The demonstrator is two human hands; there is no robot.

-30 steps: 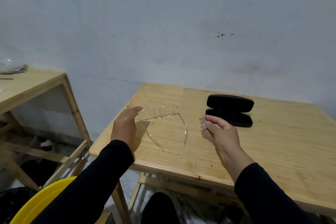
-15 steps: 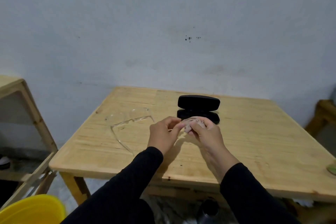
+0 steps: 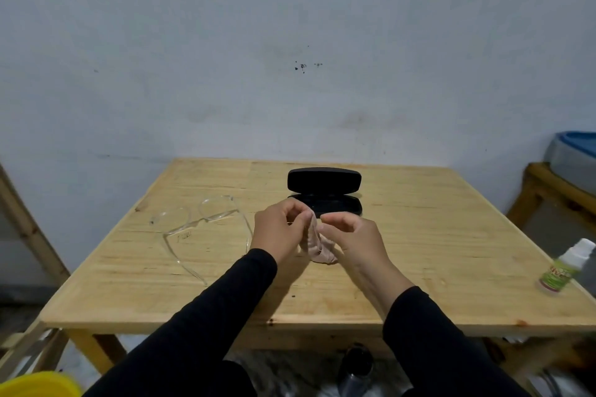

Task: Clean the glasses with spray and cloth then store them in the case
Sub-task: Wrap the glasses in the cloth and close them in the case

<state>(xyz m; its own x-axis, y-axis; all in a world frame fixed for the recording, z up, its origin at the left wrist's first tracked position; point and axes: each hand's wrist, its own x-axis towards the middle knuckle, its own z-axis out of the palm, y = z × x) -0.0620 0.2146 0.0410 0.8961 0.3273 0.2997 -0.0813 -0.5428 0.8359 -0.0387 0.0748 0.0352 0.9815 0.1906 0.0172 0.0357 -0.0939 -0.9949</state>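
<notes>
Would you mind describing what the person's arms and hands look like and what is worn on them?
Both arms are covered by long, plain black sleeves that end at the wrists. The left hand and the right hand are bare: no gloves, and no rings, watch or bracelet show. The sleeve fabric looks smooth and matte, without logos, stripes or cuffs of another colour.

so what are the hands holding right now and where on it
Both hold the small pinkish cloth: the left hand pinches its upper edge with the fingers, and the right hand supports the bunched lower part. The glasses lie untouched on the table.
</notes>
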